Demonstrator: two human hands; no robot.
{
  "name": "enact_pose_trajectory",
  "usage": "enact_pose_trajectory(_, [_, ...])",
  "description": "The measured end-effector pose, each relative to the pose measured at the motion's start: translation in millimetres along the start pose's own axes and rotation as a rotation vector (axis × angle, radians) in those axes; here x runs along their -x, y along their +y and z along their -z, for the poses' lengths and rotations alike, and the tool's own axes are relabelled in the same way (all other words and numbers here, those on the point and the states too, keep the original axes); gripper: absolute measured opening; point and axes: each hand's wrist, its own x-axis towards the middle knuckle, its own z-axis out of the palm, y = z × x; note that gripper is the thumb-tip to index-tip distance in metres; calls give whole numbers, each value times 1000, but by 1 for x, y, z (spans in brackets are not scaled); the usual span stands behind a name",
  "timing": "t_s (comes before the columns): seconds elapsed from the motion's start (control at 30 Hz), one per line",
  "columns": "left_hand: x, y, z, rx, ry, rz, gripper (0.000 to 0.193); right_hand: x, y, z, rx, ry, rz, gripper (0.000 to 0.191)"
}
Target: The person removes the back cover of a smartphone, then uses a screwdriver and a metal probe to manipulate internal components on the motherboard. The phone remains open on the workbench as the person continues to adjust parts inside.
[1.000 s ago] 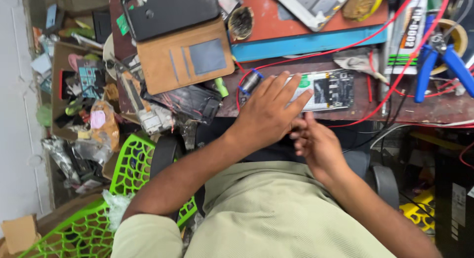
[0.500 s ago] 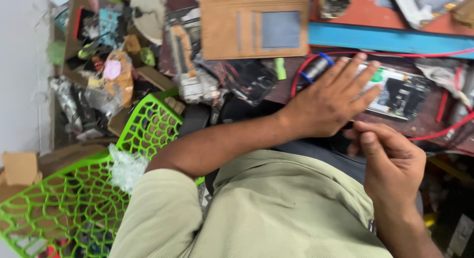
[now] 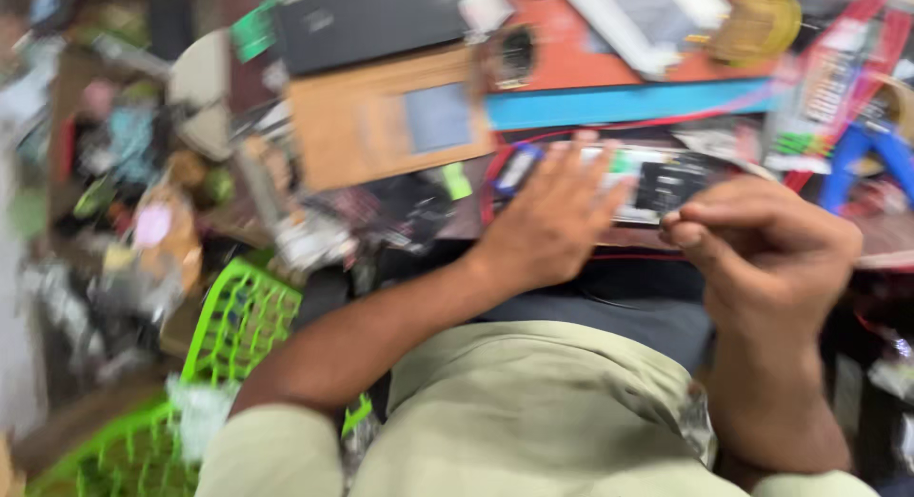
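The picture is blurred by motion. My left hand [image 3: 547, 221] lies flat with fingers spread at the near edge of a cluttered workbench, its fingertips on a small opened phone or circuit board [image 3: 657, 183]. My right hand [image 3: 771, 245] is raised in front of it, fingers curled and pinched together; whether anything small sits between them I cannot tell. A red wire [image 3: 590, 130] loops around the board.
A brown wallet-style case [image 3: 381, 126] and a dark tablet [image 3: 367, 21] lie behind the left hand. Blue-handled pliers [image 3: 871, 149] sit at the far right, a blue strip [image 3: 628, 102] behind the board. A green plastic basket [image 3: 228, 335] stands at lower left beside heaped parts.
The camera has swung back up and right. My right hand has risen from my lap to the bench edge with fingers pinched. My left hand stays flat on the board.
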Motion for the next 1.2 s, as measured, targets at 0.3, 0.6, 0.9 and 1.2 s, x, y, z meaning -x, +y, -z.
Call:
enact_pose_trajectory(0.3, [-12,9,12,-146,-93,-53,51,34,43,31,2,52,-161,8])
enact_pose_trajectory(0.6, [-17,17,14,-183,-141,-40,51,32,49,23,51,-52,-70,10])
enact_pose_trajectory(0.9, [-17,19,12,-212,-177,-30,50,34,54,32,-176,104,-264,11])
enact_pose_trajectory(1.2, [-17,19,10,-219,-181,-31,50,36,65,46,-429,94,-315,45])
